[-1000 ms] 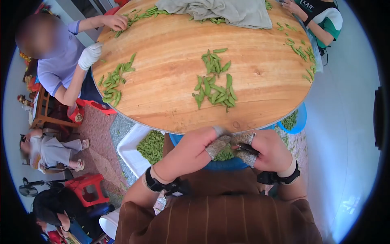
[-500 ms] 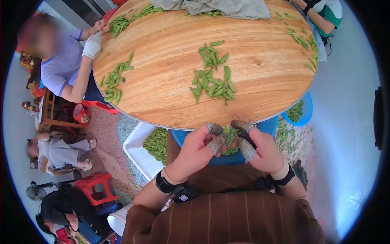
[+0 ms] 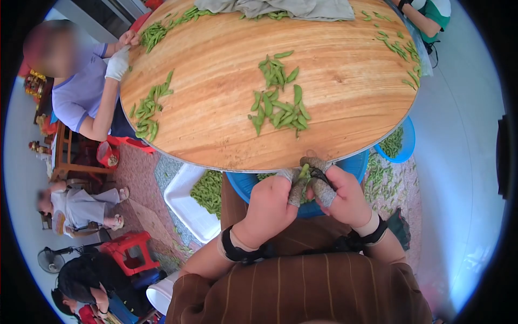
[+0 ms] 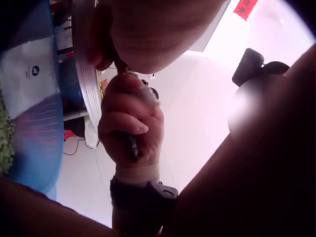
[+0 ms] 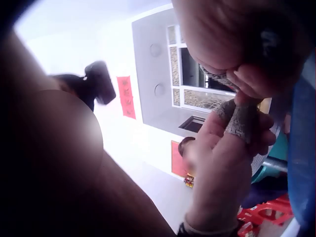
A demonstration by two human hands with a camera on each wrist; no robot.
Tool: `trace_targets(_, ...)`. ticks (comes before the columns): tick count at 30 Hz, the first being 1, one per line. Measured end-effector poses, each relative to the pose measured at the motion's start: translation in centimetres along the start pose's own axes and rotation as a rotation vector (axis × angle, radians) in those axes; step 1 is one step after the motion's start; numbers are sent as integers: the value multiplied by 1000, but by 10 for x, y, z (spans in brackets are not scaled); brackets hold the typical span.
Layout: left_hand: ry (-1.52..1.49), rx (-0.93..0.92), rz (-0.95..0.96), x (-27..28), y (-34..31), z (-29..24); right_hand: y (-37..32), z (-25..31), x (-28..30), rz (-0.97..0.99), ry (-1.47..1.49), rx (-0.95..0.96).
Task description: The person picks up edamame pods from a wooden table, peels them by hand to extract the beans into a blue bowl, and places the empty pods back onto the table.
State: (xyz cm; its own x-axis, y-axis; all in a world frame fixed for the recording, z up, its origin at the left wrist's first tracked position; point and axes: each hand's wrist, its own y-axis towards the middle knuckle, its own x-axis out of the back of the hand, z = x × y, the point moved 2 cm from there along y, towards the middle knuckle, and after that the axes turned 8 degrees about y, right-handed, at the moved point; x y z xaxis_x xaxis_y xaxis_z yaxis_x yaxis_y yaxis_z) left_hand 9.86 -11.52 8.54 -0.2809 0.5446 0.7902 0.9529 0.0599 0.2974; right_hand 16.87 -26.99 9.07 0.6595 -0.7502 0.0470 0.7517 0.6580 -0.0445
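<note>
In the head view my left hand (image 3: 270, 202) pinches a green soybean pod (image 3: 304, 171) between taped fingertips, just off the near table edge. My right hand (image 3: 345, 197) meets it from the other side, with grey wrapping on its thumb and forefinger. It grips a small dark tool (image 3: 319, 176), mostly hidden by the fingers; part of the tool also shows against the palm in the left wrist view. Below both hands sits a blue basin (image 3: 355, 166) with green pods inside. Several loose pods (image 3: 283, 112) lie in a pile on the round wooden table (image 3: 216, 108).
A white foam box (image 3: 175, 190) of pods stands on the floor at left, and a smaller blue basin (image 3: 409, 141) at right. Across the table's left side sits a person with one white glove (image 3: 117, 63). A grey cloth (image 3: 302, 8) covers the far edge.
My hands drew slightly apart half a second ago and are now back together around a pod. The person at left has pulled their bare hand in from the pods toward the gloved one.
</note>
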Motion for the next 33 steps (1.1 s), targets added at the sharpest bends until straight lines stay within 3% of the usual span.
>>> trace_targets(2,-107,-12,6,3,4,1,1,-3,2,83,584,-398)
trace_targets(3,-213,-24,13,5,7,2,1,-1,6,77,586,-400)
trace_targets(4,-217,-26,19,8,8,7,0,0,7,147,773,-465)
trace_targets(5,-794,249,290,7,7,16,-1,1,7,218,960,-528)
trace_targets(6,-1364,535,563,4,5,20,-1,1,8,214,961,-529)
trace_targets(7,-1519,526,615,4,6,20,-1,0,8,235,935,-531)
trace_targets(8,-1522,524,614,1,4,19,-1,-1,8,257,906,-532)
trace_targets(10,-875,319,344,-3,3,24,0,-6,7,245,778,-491)
trace_targets(11,-876,319,345,-4,2,27,0,-8,7,233,651,-451)
trace_targets(13,73,-165,184,0,3,25,-1,-9,3,234,584,-427)
trace_targets(17,121,-223,101,4,-1,18,-3,-12,2,202,497,-406)
trace_targets(19,-388,55,323,4,0,18,-7,-15,5,227,577,-412)
trace_targets(20,-388,56,324,4,-2,21,-9,-16,6,253,655,-417)
trace_targets(22,-1586,658,669,-5,-11,28,-16,-15,5,270,798,-459)
trace_targets(23,-1587,660,673,-6,-11,27,-19,-14,5,285,942,-499)
trace_targets(26,-1639,655,716,-12,-12,22,-16,-24,11,234,852,-541)
trace_targets(27,-1303,565,643,-18,-13,25,-17,-27,8,232,854,-542)
trace_targets(28,-969,473,564,-21,-14,26,-15,-27,6,114,542,-331)
trace_targets(29,-969,476,564,-22,-15,24,-13,-24,5,0,229,-121)
trace_targets(30,-876,467,567,-23,-16,23,-11,-22,4,1,231,-123)
trace_targets(32,-782,459,571,-23,-15,20,-8,-12,2,84,-440,40)
trace_targets(33,-662,390,568,-20,-13,16,-7,-17,2,82,-438,38)
